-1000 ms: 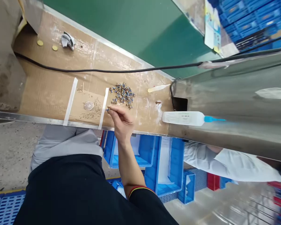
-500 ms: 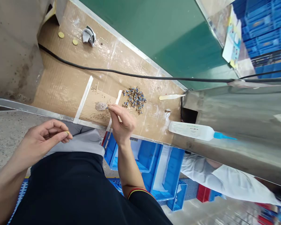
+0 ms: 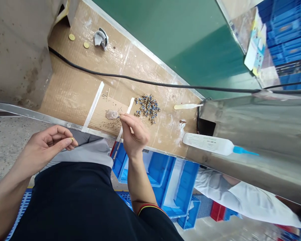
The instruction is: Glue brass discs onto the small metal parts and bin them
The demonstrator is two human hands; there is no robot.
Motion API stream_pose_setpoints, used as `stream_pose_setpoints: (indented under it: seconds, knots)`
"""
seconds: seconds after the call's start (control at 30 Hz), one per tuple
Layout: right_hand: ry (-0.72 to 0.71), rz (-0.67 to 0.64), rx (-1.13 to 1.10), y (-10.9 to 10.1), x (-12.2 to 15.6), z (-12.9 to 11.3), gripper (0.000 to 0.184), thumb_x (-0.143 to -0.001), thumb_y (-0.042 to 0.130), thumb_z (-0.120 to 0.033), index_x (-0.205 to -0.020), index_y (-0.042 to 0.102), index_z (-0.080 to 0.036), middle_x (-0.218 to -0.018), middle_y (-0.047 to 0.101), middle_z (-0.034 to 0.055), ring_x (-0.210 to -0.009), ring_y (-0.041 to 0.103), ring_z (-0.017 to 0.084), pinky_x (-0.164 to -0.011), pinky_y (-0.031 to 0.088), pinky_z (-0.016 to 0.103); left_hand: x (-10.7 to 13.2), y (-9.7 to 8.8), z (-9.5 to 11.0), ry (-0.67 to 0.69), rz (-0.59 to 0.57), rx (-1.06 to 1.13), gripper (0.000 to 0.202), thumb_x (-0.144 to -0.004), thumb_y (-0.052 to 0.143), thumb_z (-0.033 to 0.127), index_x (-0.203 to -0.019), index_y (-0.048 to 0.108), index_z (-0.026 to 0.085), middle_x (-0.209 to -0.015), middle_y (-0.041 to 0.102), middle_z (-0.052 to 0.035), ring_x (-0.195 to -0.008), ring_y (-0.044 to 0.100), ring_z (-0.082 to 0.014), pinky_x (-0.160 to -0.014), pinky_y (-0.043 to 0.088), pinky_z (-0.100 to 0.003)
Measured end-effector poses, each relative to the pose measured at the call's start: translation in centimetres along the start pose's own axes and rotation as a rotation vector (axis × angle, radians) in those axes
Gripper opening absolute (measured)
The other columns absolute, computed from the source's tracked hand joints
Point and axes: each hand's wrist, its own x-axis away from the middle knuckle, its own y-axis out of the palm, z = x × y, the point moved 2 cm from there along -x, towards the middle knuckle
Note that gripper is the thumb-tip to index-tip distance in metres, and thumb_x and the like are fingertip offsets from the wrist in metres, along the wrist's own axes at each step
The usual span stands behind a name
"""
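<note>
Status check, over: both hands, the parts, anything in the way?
Left hand: pinching small yellow piece. Right hand: small part at fingertips, beside clear piece; contact unclear. Blue-and-gold parts: piled on cardboard. Black cable: beyond pile, clear of both hands.

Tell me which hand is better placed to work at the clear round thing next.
Likely the right hand: it pinches a tiny part beside the clear round thing; the left hand, farther off, holds a small yellow piece.

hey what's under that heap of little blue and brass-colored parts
Brown cardboard shows around the heap of parts and through gaps near its edges; whatever lies under its dense middle is covered and can't be seen.
</note>
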Motion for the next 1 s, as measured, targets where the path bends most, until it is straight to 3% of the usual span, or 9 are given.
stream_pose_setpoints:
  seconds: [0.27, 0.6, 0.8, 1.0]
  knots:
    - [0.1, -0.025, -0.015, 0.3, 0.0, 0.5, 0.017, -0.115, 0.075, -0.025, -0.115, 0.09, -0.033, -0.114, 0.094, 0.0018, -0.112, 0.092, 0.025, -0.105, 0.078, 0.046, -0.1, 0.0, 0.0, 0.011, 0.004, 0.016, 0.031, -0.101, 0.093, 0.055, -0.111, 0.081, 0.027, -0.099, 0.09, -0.0041, -0.09, 0.089, -0.0216, -0.086, 0.075, -0.028]
    - [0.073, 0.032, 0.03, 0.1, -0.1, 0.3, 0.015, -0.115, 0.076, -0.025, -0.115, 0.089, -0.033, -0.114, 0.093, 0.0026, -0.111, 0.092, 0.025, -0.103, 0.079, 0.046, 0.1, 0.1, 0.2, 0.004, 0.035, 0.011, 0.036, -0.097, 0.095, 0.058, -0.119, 0.09, 0.03, -0.097, 0.092, -0.005, -0.091, 0.091, -0.0263, -0.083, 0.078, -0.031]
    - [0.0, 0.042, 0.039, 0.3, 0.0, 0.2, 0.019, -0.114, 0.075, -0.021, -0.118, 0.089, -0.033, -0.115, 0.093, 0.0031, -0.109, 0.092, 0.024, -0.099, 0.078, 0.043, 0.0, 1.0, 0.4, 0.009, -0.006, 0.008, 0.037, -0.101, 0.093, 0.058, -0.122, 0.092, 0.028, -0.103, 0.093, -0.0064, -0.092, 0.091, -0.0243, -0.086, 0.077, -0.029]
    - [0.056, 0.047, 0.053, 0.4, 0.3, 0.6, 0.018, -0.116, 0.074, -0.027, -0.117, 0.09, -0.033, -0.115, 0.093, 0.004, -0.11, 0.091, 0.025, -0.103, 0.077, 0.045, -0.1, 2.5, 1.1, 0.03, -0.08, 0.027, 0.031, -0.102, 0.091, 0.052, -0.122, 0.092, 0.029, -0.106, 0.093, -0.007, -0.092, 0.091, -0.0244, -0.089, 0.077, -0.033]
